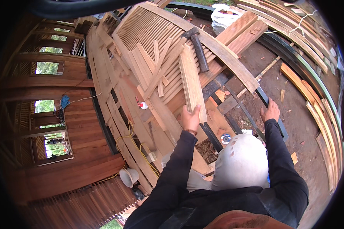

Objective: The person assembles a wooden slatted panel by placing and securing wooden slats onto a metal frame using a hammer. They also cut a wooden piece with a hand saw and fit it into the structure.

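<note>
My left hand (191,119) is closed around the near end of a pale wooden board (192,82), thumb on top. The board's far end rests on a slatted wooden panel (153,24). Just right of the board lies a hammer (201,53) with a dark handle, its head on the panel. My right hand (270,111) lies on a dark metal beam (282,130) with its fingers apart, holding nothing loose. Several loose wooden strips (159,70) cross each other on the panel, left of the board.
A red-and-white bottle (142,105) stands on the planks to the left, near a yellow cord (123,136) and a white bucket (129,177). A round disc (225,138) lies before my knee. Thick beams (242,32) and a white bag (222,19) sit far right; timber (313,114) lines the right.
</note>
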Demonstrator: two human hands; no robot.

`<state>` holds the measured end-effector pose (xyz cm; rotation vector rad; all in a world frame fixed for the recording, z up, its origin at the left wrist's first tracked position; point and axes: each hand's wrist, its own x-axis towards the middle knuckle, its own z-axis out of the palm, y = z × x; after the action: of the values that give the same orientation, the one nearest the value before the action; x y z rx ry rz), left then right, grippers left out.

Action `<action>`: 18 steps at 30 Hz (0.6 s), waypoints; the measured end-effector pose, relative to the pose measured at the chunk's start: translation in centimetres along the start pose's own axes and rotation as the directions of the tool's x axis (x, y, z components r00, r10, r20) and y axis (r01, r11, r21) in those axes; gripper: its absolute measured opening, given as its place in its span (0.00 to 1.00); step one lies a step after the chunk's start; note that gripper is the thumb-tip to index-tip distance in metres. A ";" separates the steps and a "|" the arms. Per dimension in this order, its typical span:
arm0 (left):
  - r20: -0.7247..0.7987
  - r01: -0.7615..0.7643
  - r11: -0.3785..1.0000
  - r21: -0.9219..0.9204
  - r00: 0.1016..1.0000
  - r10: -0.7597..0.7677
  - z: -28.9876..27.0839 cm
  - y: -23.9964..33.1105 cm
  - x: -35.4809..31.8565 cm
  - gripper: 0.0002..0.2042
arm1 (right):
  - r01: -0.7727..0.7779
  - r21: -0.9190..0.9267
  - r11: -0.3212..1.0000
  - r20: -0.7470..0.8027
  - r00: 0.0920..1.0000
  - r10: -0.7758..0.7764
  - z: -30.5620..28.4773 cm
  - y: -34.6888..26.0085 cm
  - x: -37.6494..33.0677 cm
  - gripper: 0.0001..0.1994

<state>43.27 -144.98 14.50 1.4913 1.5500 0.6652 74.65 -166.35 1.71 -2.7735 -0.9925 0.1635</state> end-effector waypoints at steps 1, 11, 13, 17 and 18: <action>0.034 0.031 0.992 -0.119 0.999 -0.028 -0.5 -0.4 -0.4 0.16 | 0.005 0.002 1.000 0.002 1.000 -0.005 0.1 0.1 0.1 0.37; 0.737 0.713 0.269 -0.648 0.676 -0.016 -9.0 1.0 2.8 0.27 | -0.011 0.029 1.000 0.094 0.996 0.008 -0.3 0.7 0.5 0.36; 0.790 0.783 0.115 -0.611 0.613 0.023 -8.0 1.2 2.3 0.28 | -0.023 0.038 0.999 0.097 0.995 0.019 -0.5 0.6 0.7 0.36; 0.686 0.598 0.556 -0.577 0.724 -0.067 -6.5 0.2 0.0 0.27 | -0.020 0.060 0.998 0.121 0.993 0.012 -0.8 0.4 0.7 0.36; 0.606 0.471 0.726 -0.502 0.790 -0.093 -6.0 0.4 -0.9 0.26 | -0.022 0.078 0.997 0.126 0.992 0.012 -0.8 0.5 0.8 0.35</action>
<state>38.32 -144.74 17.99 0.7756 0.9320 0.4428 75.71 -166.38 2.40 -2.7281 -0.9688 0.3762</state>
